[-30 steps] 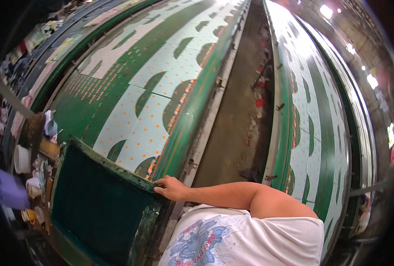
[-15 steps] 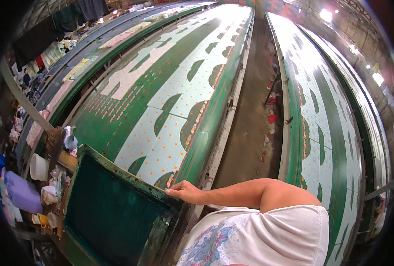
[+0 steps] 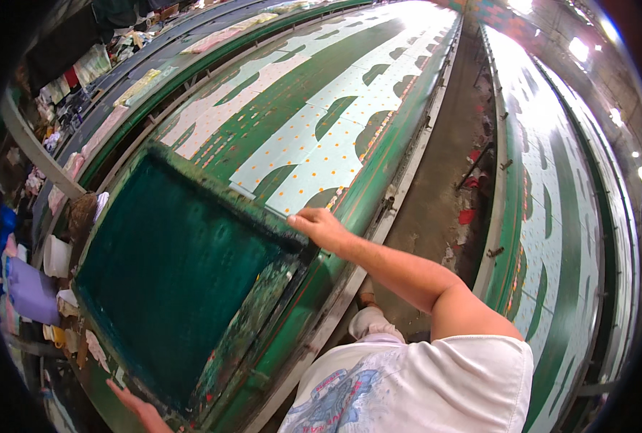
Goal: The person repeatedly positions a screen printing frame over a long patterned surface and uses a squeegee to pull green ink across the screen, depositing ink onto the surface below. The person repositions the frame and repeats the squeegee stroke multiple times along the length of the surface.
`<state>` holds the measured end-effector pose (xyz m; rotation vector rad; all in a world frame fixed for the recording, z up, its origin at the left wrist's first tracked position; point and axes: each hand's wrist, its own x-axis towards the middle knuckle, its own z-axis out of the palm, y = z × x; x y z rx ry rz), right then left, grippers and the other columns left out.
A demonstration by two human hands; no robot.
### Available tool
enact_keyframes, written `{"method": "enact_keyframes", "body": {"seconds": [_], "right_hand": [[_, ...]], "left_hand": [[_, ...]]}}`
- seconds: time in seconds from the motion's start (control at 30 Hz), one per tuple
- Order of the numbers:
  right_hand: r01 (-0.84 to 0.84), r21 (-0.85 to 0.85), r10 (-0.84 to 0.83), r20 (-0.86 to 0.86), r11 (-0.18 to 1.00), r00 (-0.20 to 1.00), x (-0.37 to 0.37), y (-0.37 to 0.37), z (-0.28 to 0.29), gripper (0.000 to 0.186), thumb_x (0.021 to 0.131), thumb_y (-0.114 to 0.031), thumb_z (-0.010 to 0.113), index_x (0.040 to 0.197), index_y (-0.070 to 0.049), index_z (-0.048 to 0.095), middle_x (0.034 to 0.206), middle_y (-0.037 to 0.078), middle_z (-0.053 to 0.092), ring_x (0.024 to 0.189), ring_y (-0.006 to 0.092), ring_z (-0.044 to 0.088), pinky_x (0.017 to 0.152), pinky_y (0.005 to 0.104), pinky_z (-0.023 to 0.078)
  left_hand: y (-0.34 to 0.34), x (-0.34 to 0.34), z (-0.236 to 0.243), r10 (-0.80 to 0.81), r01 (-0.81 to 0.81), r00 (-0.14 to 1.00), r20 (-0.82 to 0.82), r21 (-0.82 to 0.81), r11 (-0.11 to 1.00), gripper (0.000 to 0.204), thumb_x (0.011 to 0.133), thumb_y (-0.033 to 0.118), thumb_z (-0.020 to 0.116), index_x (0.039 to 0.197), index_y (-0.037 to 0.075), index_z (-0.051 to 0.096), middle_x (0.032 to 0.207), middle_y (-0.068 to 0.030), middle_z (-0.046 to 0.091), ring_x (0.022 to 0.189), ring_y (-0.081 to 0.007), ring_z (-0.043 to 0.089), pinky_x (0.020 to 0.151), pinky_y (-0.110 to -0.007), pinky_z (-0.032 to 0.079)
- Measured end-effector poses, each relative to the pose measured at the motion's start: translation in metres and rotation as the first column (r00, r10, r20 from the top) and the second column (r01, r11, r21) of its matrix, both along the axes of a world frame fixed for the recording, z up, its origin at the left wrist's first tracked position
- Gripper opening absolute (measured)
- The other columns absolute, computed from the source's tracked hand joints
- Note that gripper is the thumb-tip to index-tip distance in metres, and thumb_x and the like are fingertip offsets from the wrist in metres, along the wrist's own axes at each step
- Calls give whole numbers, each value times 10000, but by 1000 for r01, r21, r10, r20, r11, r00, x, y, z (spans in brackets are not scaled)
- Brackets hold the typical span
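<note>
Two bare hands grip a large green printing screen frame [image 3: 169, 281] that lies flat across the near end of a long printing table [image 3: 378, 195]. The right hand [image 3: 319, 226] reaches forward with the arm nearly straight, fingers curled over the frame's far right corner and closed on its edge. The left hand [image 3: 134, 405] shows only partly at the lower edge, fingers pressed against the frame's near left corner; whether it wraps the edge cannot be told. Compared with half a second ago, the frame fills far more of the view and sits further up the table, and the left hand has come into sight. Beyond the frame stretches printed cloth [image 3: 313, 137], pale with small dots and dark green scalloped bands. At the left, below the table, stand a white bucket [image 3: 56, 255] and a lilac bundle [image 3: 31, 290]; red objects [image 3: 469, 189] lie on the aisle floor.
</note>
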<state>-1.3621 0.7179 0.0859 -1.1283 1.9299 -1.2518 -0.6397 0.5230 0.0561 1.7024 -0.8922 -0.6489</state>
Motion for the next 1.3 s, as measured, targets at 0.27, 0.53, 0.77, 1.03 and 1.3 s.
{"method": "enact_keyframes", "body": {"seconds": [0.27, 0.53, 0.77, 1.03, 1.3], "right_hand": [[73, 157, -83, 56, 985, 995, -231, -10, -24, 778, 1010, -691, 675, 1339, 5, 787, 1325, 252, 779, 1273, 380, 729, 1104, 486, 546], [205, 185, -229, 124, 961, 965, -382, 13, -51, 761, 993, -706, 671, 1313, -31, 815, 1370, 228, 776, 1319, 384, 709, 1133, 482, 529], [239, 145, -249, 56, 960, 967, -428, 21, -60, 758, 978, -730, 680, 1264, -47, 841, 1291, 233, 803, 1263, 411, 740, 1102, 480, 558], [243, 181, -265, 110, 953, 958, -424, 41, -69, 772, 958, -703, 706, 1454, -113, 759, 1510, 193, 704, 1471, 422, 574, 1221, 525, 458], [205, 180, -230, 129, 962, 965, -433, 58, -40, 761, 963, -697, 698, 1472, -133, 744, 1505, 202, 693, 1477, 443, 527, 1256, 561, 409]], "left_hand": [[6, -267, -1, 68, -62, 994, -83, 66, 996, 906, 1096, 795, 383, 1826, 291, 198, 1880, -170, 156, 1721, -395, 201, 1361, -633, 222], [24, -441, -36, 44, -43, 997, -58, 29, 999, 879, 1111, 728, 398, 1809, 205, 285, 1849, -205, 262, 1695, -411, 280, 1354, -605, 234], [14, -479, -70, 13, -11, 998, 54, -37, 999, 877, 1115, 703, 413, 1797, 160, 314, 1832, -206, 306, 1668, -408, 337, 1350, -556, 265], [42, -550, -49, -133, 158, 964, 232, -91, 983, 925, 1097, 721, 438, 1788, 118, 315, 1827, -215, 309, 1662, -409, 344, 1349, -563, 273], [59, -593, -34, -158, 175, 969, 189, -77, 981, 975, 1079, 738, 463, 1779, 76, 316, 1822, -224, 313, 1656, -409, 351, 1348, -570, 280]]}}
